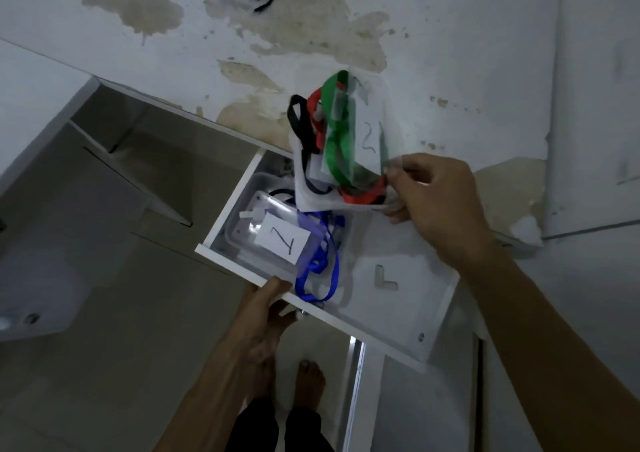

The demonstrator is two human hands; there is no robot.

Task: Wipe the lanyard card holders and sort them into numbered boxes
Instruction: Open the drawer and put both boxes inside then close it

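Head view: right hand (436, 206) pinches box 2 (346, 150) by its near rim, tilted over the drawer's (398, 306) back edge, lanyards (341, 133) inside. Left hand (266, 299) grips the drawer's front edge. Box 1 (273, 237) sits in its left corner, blue lanyard (323, 264) spilling out.

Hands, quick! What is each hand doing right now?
Left hand: fingers curled over the front edge of the open drawer, gripping it.
Right hand: fingers pinch the clear box marked 2, holding it above the drawer.
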